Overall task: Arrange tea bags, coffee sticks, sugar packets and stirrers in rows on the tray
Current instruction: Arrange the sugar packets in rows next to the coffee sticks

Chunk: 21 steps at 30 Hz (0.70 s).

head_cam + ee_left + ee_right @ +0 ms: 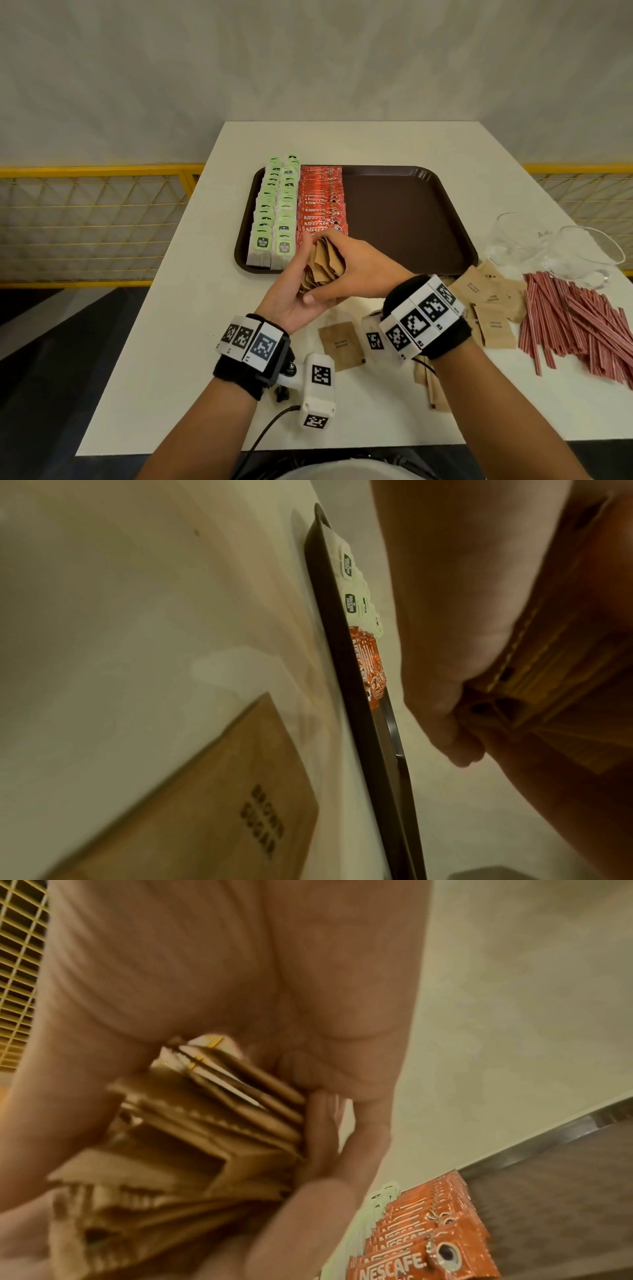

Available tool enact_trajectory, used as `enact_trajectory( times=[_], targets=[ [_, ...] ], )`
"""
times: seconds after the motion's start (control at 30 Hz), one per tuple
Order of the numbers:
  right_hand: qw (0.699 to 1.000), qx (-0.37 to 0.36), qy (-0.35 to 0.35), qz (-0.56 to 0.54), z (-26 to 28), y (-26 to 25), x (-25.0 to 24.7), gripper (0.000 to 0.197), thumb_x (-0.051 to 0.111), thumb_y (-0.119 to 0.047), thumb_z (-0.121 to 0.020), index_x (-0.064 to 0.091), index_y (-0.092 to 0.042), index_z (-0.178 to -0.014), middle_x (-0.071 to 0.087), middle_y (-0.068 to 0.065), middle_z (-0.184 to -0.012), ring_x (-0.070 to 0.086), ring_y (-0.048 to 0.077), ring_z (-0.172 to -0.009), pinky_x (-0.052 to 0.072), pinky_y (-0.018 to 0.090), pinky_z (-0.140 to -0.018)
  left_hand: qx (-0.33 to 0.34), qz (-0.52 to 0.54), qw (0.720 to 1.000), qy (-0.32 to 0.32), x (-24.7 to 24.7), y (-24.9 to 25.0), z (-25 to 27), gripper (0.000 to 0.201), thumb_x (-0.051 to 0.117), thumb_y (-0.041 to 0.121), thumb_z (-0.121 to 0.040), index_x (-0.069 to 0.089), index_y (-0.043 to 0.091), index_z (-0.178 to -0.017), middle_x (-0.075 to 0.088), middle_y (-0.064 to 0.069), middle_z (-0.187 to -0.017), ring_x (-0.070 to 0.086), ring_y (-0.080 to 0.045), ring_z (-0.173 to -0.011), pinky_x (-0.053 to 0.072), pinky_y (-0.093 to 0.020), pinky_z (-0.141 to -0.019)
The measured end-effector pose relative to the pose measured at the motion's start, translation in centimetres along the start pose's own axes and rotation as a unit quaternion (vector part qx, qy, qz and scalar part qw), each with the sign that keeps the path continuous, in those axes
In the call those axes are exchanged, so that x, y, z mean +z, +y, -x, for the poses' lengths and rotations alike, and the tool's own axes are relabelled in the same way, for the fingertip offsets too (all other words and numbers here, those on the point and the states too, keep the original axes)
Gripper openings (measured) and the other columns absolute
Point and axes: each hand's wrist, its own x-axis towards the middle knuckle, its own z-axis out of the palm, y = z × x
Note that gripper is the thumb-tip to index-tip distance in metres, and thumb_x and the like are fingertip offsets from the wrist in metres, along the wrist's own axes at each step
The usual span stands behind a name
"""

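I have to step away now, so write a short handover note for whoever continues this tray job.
Left hand and right hand both grip one stack of brown sugar packets above the near edge of the brown tray.
Done: two rows of green tea bags and a row of red Nescafe sticks on the tray's left half.
Left: lay the sugar row, gather the loose sugar packets on the table, then line up the red-striped stirrers.

Stack of sugar packets (pixel 323 265) between left hand (pixel 294 301) and right hand (pixel 356 267), above tray (pixel 411 219) edge
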Motion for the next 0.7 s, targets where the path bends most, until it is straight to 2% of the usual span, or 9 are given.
enact_trajectory(
  times=[0.07, 0.13, 0.23, 0.27, 0.33, 0.4, 0.5, 0.63, 0.7],
  targets=[
    [1.000, 0.003, 0.005, -0.003, 0.0, 0.0, 0.0, 0.069, 0.084, -0.033, -0.066, 0.044, -0.023, -0.121, 0.056, -0.008, -0.104, 0.055, 0.006, -0.094, 0.044, 0.015, -0.080, 0.009, 0.012, 1.000, -0.009, 0.0, 0.0, 0.0, 0.075, 0.064, 0.060, -0.065, 0.055, 0.017, -0.127, 0.061, -0.010, -0.123, 0.061, -0.022, -0.110, 0.048, -0.041, -0.092],
    [1.000, 0.015, 0.015, -0.016, -0.1, 0.0, -0.3, 0.068, 0.083, -0.034, -0.067, 0.044, -0.024, -0.121, 0.056, -0.010, -0.103, 0.054, 0.005, -0.092, 0.044, 0.013, -0.078, 0.024, 0.020, 0.999, -0.038, -0.3, -0.2, 0.0, 0.083, 0.086, 0.049, -0.048, 0.061, 0.017, -0.120, 0.065, -0.010, -0.118, 0.064, -0.021, -0.106, 0.051, -0.041, -0.089],
    [0.999, 0.024, 0.011, -0.023, -0.2, 0.1, -0.4, 0.073, 0.083, -0.033, -0.067, 0.041, -0.025, -0.126, 0.054, -0.012, -0.104, 0.053, 0.002, -0.092, 0.043, 0.009, -0.077, 0.032, 0.012, 0.996, -0.085, -0.7, -0.5, 0.0, 0.063, 0.096, 0.025, -0.034, 0.076, 0.019, -0.094, 0.072, -0.006, -0.100, 0.069, -0.017, -0.092, 0.054, -0.038, -0.083],
    [1.000, 0.021, 0.007, -0.021, -0.2, 0.2, -0.3, 0.077, 0.083, -0.033, -0.067, 0.039, -0.025, -0.129, 0.054, -0.011, -0.106, 0.053, 0.003, -0.095, 0.042, 0.009, -0.077, 0.029, 0.007, 0.996, -0.084, -0.8, -0.5, 0.0, 0.061, 0.096, 0.023, -0.036, 0.076, 0.019, -0.093, 0.072, -0.005, -0.099, 0.070, -0.017, -0.091, 0.054, -0.037, -0.082],
    [1.000, 0.007, 0.000, -0.017, -0.2, 0.4, -0.1, 0.084, 0.084, -0.031, -0.066, 0.035, -0.024, -0.134, 0.053, -0.011, -0.111, 0.052, 0.003, -0.099, 0.042, 0.009, -0.080, 0.021, 0.007, 0.998, -0.062, -1.0, -0.4, -0.2, 0.070, 0.094, 0.028, -0.042, 0.069, 0.018, -0.107, 0.071, -0.006, -0.104, 0.069, -0.017, -0.094, 0.055, -0.035, -0.080],
    [1.000, -0.008, -0.004, -0.015, -0.2, 0.6, 0.1, 0.084, 0.084, -0.030, -0.066, 0.036, -0.022, -0.134, 0.051, -0.012, -0.111, 0.051, 0.001, -0.100, 0.041, 0.009, -0.081, 0.014, 0.008, 0.999, -0.028, -0.7, -0.3, -0.3, 0.066, 0.087, 0.035, -0.057, 0.062, 0.017, -0.115, 0.068, -0.007, -0.109, 0.067, -0.017, -0.096, 0.054, -0.033, -0.076],
    [0.999, -0.034, 0.010, -0.014, -0.2, 0.8, 0.1, 0.071, 0.081, -0.033, -0.070, 0.041, -0.023, -0.128, 0.052, -0.014, -0.107, 0.052, 0.000, -0.095, 0.041, 0.012, -0.081, 0.027, 0.008, 0.999, 0.016, -0.3, -0.2, 0.0, 0.044, 0.055, 0.041, -0.081, 0.058, 0.018, -0.117, 0.066, -0.006, -0.108, 0.067, -0.016, -0.094, 0.054, -0.032, -0.074],
    [0.998, -0.061, 0.009, 0.014, -0.3, 1.1, -0.1, 0.076, 0.081, -0.032, -0.069, 0.040, -0.021, -0.132, 0.043, -0.003, -0.126, 0.040, 0.007, -0.115, 0.037, 0.022, -0.099, 0.044, 0.044, 0.998, 0.020, 0.2, 0.0, 0.0, 0.038, 0.048, 0.040, -0.084, 0.064, 0.018, -0.111, 0.069, -0.006, -0.103, 0.067, -0.018, -0.094, 0.057, -0.034, -0.070],
    [0.997, -0.071, -0.004, 0.011, -0.3, 1.2, -0.4, 0.088, 0.085, -0.028, -0.065, 0.035, -0.021, -0.137, 0.034, -0.003, -0.133, 0.032, 0.007, -0.123, 0.031, 0.022, -0.106, 0.059, 0.053, 0.996, 0.028, 0.4, 0.0, 0.0, 0.040, 0.049, 0.039, -0.086, 0.063, 0.016, -0.115, 0.067, -0.009, -0.109, 0.066, -0.020, -0.100, 0.057, -0.035, -0.077]
  ],
)
